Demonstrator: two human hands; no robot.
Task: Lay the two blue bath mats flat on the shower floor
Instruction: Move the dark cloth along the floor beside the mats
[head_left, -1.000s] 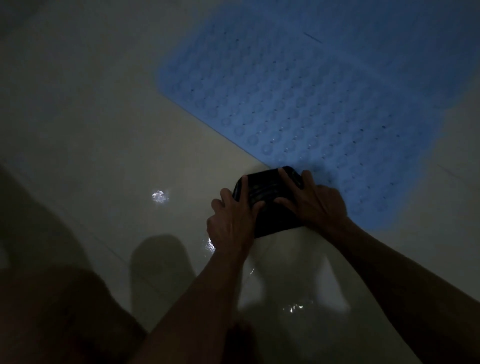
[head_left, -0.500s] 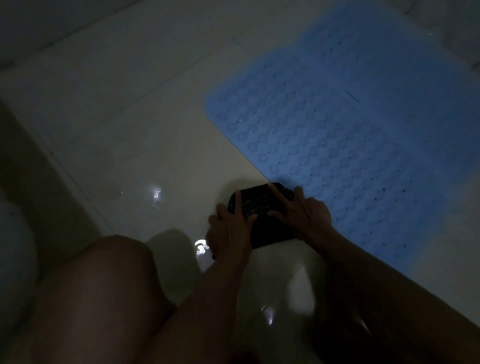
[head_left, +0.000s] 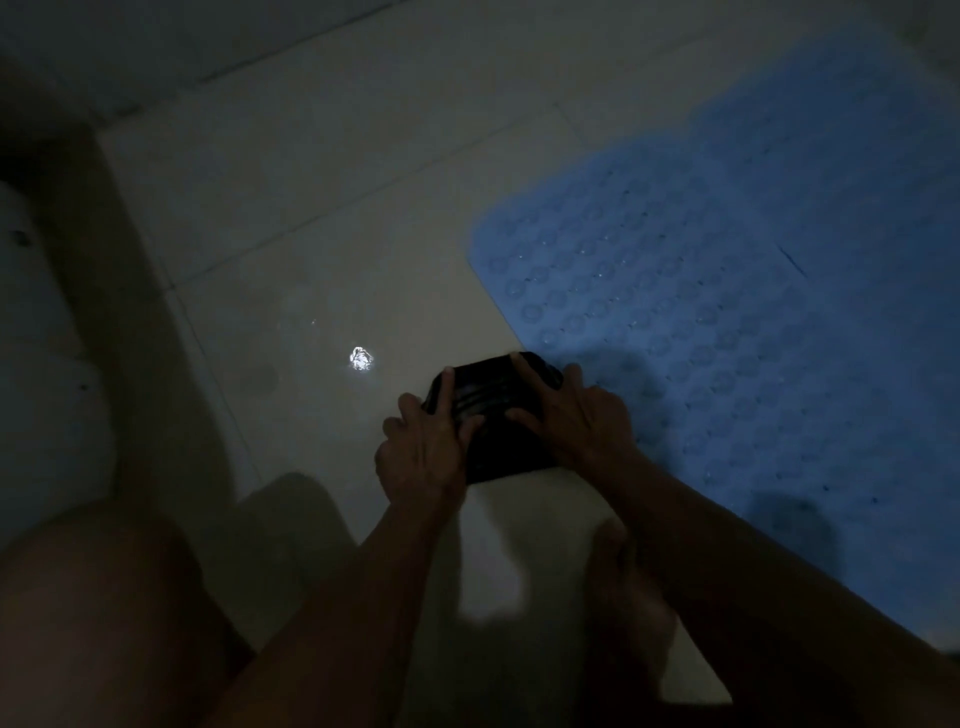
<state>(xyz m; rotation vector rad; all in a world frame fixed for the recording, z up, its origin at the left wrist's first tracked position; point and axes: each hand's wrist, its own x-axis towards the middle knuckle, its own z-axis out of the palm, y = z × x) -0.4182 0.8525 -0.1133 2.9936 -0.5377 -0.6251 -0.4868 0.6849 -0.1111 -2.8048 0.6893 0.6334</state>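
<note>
The room is dim. A blue bath mat (head_left: 727, 332) with round bumps lies flat on the pale tiled floor, filling the right half of the view. A second blue mat (head_left: 857, 119) seems to lie beyond it, overlapping at the far right. Just off the near mat's left edge sits a small black ridged object (head_left: 493, 410) on the floor. My left hand (head_left: 421, 452) grips its left side, fingers spread over the top. My right hand (head_left: 571, 410) presses on its right side.
A bright wet glint (head_left: 361, 359) shines on the tiles left of the black object. A white rounded fixture (head_left: 36, 364) stands at the left edge. My bare knee (head_left: 104, 613) fills the lower left and a foot (head_left: 623, 597) rests below my right arm.
The view has shifted so the mats and hands sit further right and lower. Both hands stay on the black object in the same hold.
</note>
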